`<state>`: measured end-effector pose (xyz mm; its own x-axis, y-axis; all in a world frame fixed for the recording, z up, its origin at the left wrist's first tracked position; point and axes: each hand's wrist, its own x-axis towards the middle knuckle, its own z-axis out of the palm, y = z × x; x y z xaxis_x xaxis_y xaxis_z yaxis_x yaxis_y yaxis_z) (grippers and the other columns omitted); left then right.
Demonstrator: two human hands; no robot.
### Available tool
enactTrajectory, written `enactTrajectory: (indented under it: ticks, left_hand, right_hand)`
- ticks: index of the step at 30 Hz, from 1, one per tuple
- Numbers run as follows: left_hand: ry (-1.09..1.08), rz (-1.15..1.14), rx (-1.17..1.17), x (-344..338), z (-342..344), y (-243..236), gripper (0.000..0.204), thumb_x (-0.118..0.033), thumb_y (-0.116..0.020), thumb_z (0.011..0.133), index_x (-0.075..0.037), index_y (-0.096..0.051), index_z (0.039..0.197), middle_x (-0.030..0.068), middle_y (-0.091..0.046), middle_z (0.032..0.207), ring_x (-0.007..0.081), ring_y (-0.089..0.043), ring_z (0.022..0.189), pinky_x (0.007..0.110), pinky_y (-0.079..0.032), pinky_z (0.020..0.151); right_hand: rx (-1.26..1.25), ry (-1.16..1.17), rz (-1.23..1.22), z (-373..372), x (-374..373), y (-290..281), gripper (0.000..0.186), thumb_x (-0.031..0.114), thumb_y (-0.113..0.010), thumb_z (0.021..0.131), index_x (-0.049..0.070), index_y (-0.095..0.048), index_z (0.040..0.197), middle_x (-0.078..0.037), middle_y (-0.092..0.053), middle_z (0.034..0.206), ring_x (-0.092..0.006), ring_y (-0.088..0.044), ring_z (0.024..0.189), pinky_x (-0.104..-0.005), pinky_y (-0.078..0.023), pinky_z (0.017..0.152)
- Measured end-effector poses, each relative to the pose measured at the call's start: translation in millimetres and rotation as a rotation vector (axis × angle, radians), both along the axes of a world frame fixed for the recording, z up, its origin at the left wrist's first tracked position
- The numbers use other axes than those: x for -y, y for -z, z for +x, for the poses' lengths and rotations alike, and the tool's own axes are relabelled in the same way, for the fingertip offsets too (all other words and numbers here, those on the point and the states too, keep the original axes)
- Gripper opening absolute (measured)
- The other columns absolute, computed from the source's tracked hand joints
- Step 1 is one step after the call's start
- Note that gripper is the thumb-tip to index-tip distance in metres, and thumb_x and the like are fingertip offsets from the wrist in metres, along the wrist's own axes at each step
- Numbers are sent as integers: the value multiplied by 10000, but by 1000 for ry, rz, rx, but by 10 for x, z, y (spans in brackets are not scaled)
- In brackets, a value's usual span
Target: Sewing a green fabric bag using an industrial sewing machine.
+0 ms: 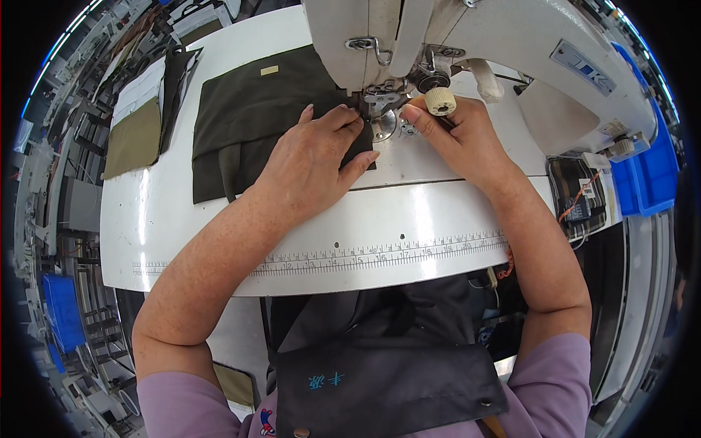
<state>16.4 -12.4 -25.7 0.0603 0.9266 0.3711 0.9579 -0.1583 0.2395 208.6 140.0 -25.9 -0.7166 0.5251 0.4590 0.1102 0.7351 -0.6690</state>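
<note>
A dark olive fabric panel point(248, 109) with a small pale label and a folded strap lies flat on the sewing machine table, its right edge near the presser foot point(381, 102). My left hand point(310, 157) rests on that panel with its thumb spread away from the fingers. Its fingertips press the cloth just left of the needle area. To the right of the presser foot, my right hand point(464, 139) is closed, thumb and forefinger brought together beside the cream knob point(440, 101). Its other fingers are partly hidden, and what it pinches, if anything, cannot be made out.
The sewing machine point(511, 44) spans the back right. Stacked olive and white cloth pieces point(135, 139) lie at the table's left. A printed ruler point(380, 255) runs along the front edge. Blue bins point(653, 175) stand at the right; a dark patterned pouch point(575, 193) lies nearer.
</note>
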Motion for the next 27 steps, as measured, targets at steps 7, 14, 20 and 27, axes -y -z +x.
enactTrajectory:
  ticks: [7,14,20,27]
  left_hand:
    - [3,0,-2,4,-31,5,441,-303,-672,971,62,-687,1218,163,-649,1269,313,-665,1140,532,-451,1122]
    - [1,24,34,-13,-3,-15,420,-246,-734,927,84,-701,1185,178,-670,1259,360,-676,1127,497,-443,1148]
    - [13,28,39,-13,-2,-32,414,-236,-741,923,84,-702,1182,185,-676,1240,362,-676,1130,503,-442,1149]
    - [24,-16,-12,-9,-35,-19,445,-310,-667,972,62,-689,1215,171,-649,1287,329,-652,1169,531,-444,1133]
  right_hand:
    - [39,5,-8,23,6,-23,267,250,-693,993,-16,-714,983,-130,-638,686,-191,-550,562,-344,-452,556]
    - [-236,43,-206,-14,-78,37,386,360,-563,1087,7,-684,993,5,-567,720,-97,-487,687,-284,-428,633]
    - [-262,49,-328,-56,-48,-26,400,368,-515,1107,20,-661,977,27,-575,757,-90,-485,756,-261,-421,704]
    - [-321,28,-363,-74,-39,-31,373,344,-526,1102,21,-671,988,30,-588,765,-89,-482,764,-265,-416,721]
